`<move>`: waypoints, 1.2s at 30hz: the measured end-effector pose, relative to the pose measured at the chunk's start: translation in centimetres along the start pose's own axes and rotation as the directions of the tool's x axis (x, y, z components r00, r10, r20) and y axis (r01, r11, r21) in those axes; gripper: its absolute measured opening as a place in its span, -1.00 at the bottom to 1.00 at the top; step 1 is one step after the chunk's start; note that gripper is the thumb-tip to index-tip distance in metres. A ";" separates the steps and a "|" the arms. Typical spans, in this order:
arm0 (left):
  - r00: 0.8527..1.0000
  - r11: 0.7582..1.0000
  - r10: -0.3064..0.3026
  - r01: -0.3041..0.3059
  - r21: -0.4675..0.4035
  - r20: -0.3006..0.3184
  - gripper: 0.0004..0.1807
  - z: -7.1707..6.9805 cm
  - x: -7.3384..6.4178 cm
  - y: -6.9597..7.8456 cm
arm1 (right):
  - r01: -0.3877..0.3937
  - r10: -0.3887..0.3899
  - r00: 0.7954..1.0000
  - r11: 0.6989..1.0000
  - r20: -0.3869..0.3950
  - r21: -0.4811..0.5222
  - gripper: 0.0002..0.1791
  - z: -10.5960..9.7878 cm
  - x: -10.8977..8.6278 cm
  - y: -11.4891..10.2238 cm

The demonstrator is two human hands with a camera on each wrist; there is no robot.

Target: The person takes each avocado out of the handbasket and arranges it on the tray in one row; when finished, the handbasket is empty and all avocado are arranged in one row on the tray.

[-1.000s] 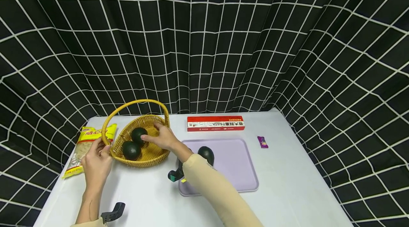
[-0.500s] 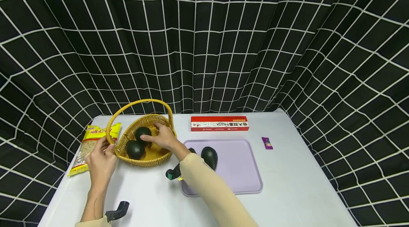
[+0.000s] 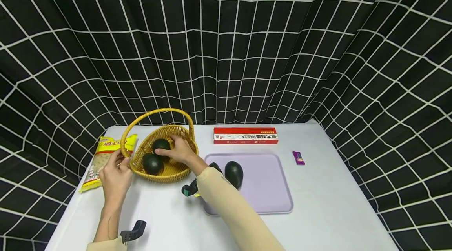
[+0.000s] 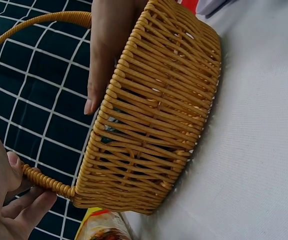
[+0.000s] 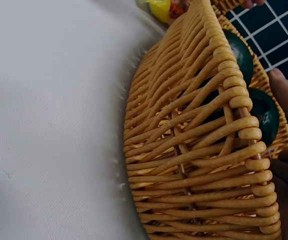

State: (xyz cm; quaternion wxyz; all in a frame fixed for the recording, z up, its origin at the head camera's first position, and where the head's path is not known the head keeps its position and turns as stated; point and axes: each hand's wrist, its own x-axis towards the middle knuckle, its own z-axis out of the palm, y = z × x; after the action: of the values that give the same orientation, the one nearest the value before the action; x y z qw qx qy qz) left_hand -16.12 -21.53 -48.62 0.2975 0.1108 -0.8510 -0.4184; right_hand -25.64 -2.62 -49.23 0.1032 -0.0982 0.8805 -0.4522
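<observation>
Along the left edge of the white desk (image 3: 328,204) lies a glossy yellow bag (image 3: 100,159). Beside it, the left grip (image 3: 115,178) pinches the wrapped handle (image 3: 167,110) of a woven basket (image 3: 166,179) near its base. Inside the basket sit a nearer dark fruit (image 3: 153,164) and a farther dark fruit (image 3: 160,144), both smooth and rounded; the right grip (image 3: 181,151) reaches over the rim, thumb across the farther one, though whether it clasps it I cannot tell. A strip of desk parts basket from flat lilac tray (image 3: 263,188), which bears an oval fruit (image 3: 234,173). Behind stands off a long red-and-white box (image 3: 245,135); rightward, well inside the desk's edge, a small purple packet (image 3: 298,158).
</observation>
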 end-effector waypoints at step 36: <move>1.000 0.999 0.017 -0.017 -0.027 0.004 -0.62 -0.2 0.0 0.2 | -0.016 0.013 0.999 0.996 -0.035 -0.082 -0.19 1.6 1.5 0.3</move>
State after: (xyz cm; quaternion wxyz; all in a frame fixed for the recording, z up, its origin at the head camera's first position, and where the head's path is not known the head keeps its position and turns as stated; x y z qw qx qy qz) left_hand -16.02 -21.54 -48.41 0.3006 0.0985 -0.8469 -0.4273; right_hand -26.67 -4.11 -50.51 0.0873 -0.0881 0.9007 -0.4163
